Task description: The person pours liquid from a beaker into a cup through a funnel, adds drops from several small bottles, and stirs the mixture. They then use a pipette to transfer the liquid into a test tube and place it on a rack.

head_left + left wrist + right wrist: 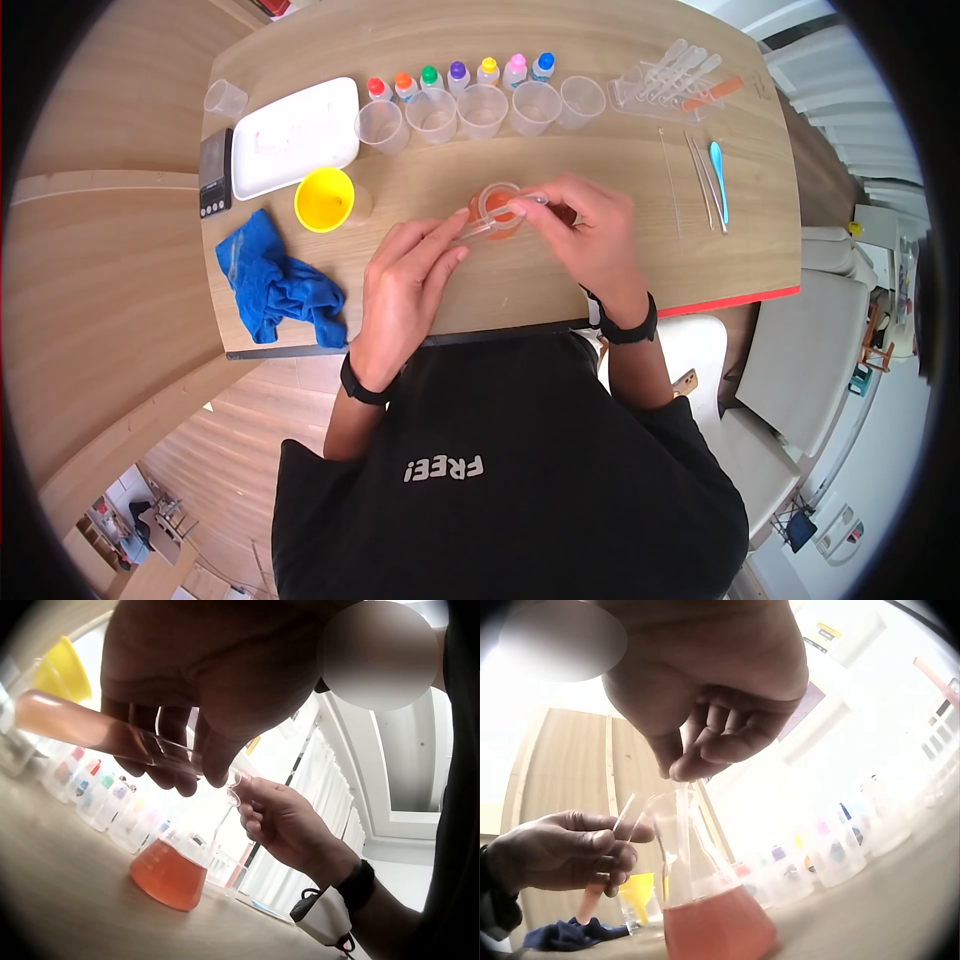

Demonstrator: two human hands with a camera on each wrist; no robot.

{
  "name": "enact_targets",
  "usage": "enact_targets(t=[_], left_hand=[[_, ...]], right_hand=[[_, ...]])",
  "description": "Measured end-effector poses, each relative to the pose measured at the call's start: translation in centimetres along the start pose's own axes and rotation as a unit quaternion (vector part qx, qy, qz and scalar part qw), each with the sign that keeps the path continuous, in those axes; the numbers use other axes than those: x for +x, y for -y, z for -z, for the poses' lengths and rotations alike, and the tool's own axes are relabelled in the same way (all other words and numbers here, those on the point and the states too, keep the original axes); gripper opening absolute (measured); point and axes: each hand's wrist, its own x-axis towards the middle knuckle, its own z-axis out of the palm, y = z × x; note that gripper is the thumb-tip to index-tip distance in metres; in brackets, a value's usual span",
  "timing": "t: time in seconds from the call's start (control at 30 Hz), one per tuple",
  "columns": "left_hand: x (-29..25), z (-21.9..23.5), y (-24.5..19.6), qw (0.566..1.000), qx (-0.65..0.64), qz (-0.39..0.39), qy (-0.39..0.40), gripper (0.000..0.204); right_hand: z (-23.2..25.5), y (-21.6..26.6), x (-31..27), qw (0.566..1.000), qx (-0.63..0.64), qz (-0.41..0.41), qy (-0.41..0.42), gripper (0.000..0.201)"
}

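Note:
A conical flask [718, 924] with orange-pink liquid stands on the table in front of the person. My left hand [405, 275] grips a test tube [82, 729] between thumb and fingers. The tube is tilted, its rounded end holding pink-orange liquid and its mouth pointing toward my right hand. With thumb and fingertips, my right hand [597, 225] pinches the top of a clear, slim pipette [682, 829]. In the right wrist view, the pipette hangs down and overlaps the flask's neck. The tube's mouth sits close beside the flask in the head view.
Clear plastic cups [482, 112] and several colour-capped bottles [458, 74] line the back. A tube rack [660, 98], a blue spoon [718, 185] and thin rods [700, 180] lie right. Leftward are a white tray [297, 140], scale [215, 175], yellow funnel [325, 200] and blue cloth [275, 285].

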Motion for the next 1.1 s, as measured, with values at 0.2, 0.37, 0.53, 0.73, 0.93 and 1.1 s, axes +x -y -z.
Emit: enact_targets(t=[0.2,0.37,0.53,0.73,0.93,1.1], left_hand=[[0.0,-0.1,0.1,1.000,0.001,-0.006,-0.001,0.040],[0.0,0.0,0.0,1.000,0.000,-0.002,0.002,0.040],[0.0,0.0,0.1,1.000,-0.001,-0.004,0.002,0.040],[0.0,0.0,0.1,1.000,0.000,-0.006,0.000,0.040],[0.0,0.0,-0.1,1.000,0.002,-0.003,0.004,0.040],[0.1,-0.1,0.0,1.000,0.001,-0.006,0.002,0.040]], right_hand=[[0.1,0.0,0.1,1.000,-0.012,0.008,0.007,0.014],[-0.1,0.1,0.2,1.000,-0.014,0.026,-0.010,0.014],[-0.1,-0.2,0.0,0.999,0.007,0.027,-0.021,0.014],[0.3,-0.3,-0.2,0.998,0.038,0.016,-0.053,0.014],[0.8,-0.5,-1.0,0.988,0.095,-0.010,-0.118,0.011],[2.6,0.5,-1.3,0.947,0.219,0.007,-0.235,0.011]])
